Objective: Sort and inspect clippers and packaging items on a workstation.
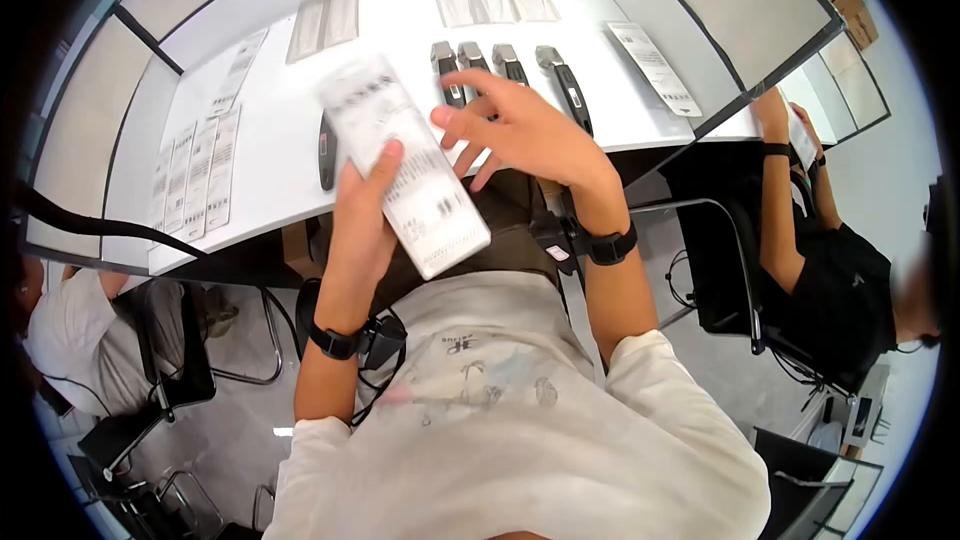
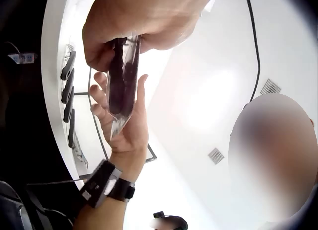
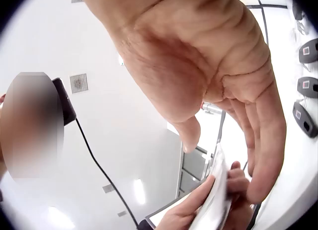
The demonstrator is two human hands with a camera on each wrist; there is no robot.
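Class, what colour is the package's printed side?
The package has a mostly white printed side with dark markings; the head view shows it best.

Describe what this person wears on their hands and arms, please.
The left hand and right hand are bare, without gloves. Each arm wears a black wristband with a small dark box attached; the right box bears a pale label. A black cable hangs near the left one. Both sleeves are short and white.
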